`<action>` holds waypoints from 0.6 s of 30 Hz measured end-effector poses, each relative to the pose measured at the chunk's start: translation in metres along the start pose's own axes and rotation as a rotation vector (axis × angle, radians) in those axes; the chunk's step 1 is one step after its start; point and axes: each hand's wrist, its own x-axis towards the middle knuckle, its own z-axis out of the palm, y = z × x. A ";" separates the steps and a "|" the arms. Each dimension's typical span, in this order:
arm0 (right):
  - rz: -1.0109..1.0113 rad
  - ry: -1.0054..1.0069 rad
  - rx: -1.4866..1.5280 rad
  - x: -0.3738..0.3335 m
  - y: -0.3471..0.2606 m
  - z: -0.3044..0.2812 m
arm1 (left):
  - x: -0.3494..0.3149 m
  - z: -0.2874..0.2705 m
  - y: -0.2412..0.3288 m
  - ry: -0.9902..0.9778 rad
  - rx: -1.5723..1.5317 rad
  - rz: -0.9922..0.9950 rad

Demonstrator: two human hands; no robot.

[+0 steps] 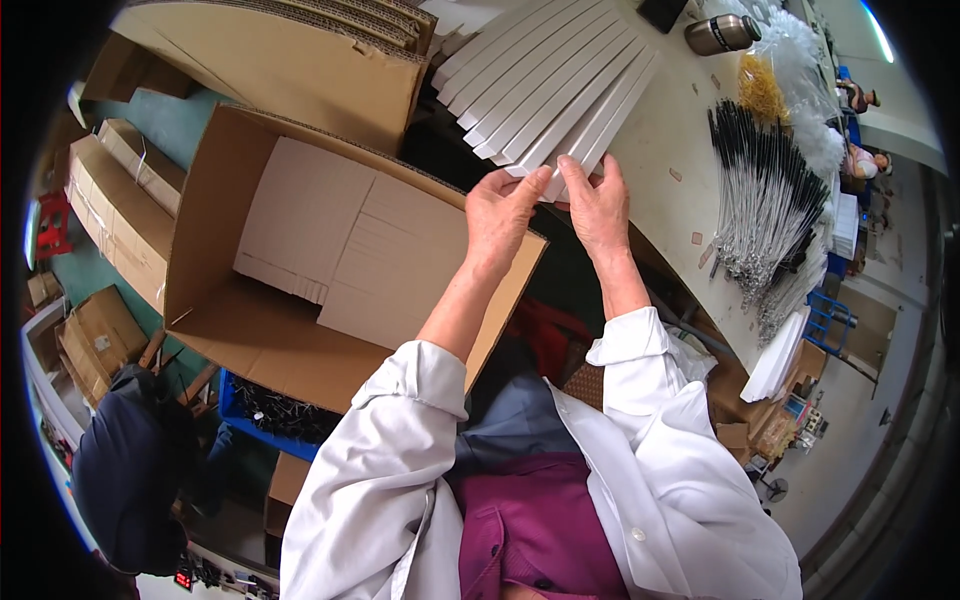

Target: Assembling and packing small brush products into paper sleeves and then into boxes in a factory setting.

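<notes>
Long narrow white boxes (570, 75) lie fanned side by side on the table, their near ends at its edge. My left hand (498, 215) is closed on the near end of the white boxes, thumb on top and fingers curled at the side. Beside it, my right hand (600, 205) pinches the end of the rightmost white box, with its thumb on the upper face. How many boxes each hand grips is hidden. Below and left of my hands stands an open cardboard carton (240, 330), with white boxes (390, 250) packed in rows inside it.
Flattened cardboard (290, 70) leans behind the carton. On the table (665, 130) are a metal flask (722, 35), yellow ties (762, 85) and a bundle of thin black-and-silver rods (765, 190). A blue bin (235, 400) with black parts sits lower left, near a person in dark clothes (130, 470).
</notes>
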 end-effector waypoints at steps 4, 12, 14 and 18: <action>0.056 0.045 -0.061 0.000 -0.008 -0.002 | 0.005 -0.007 0.002 0.097 0.095 0.030; 0.031 0.180 -0.413 0.001 -0.030 0.005 | 0.005 0.003 0.016 0.162 -0.094 -0.039; 0.012 0.190 -0.334 0.002 -0.025 0.002 | 0.005 0.002 0.012 0.165 -0.072 -0.022; 0.033 0.144 -0.315 -0.007 -0.015 -0.008 | -0.006 -0.003 -0.006 0.094 0.004 -0.058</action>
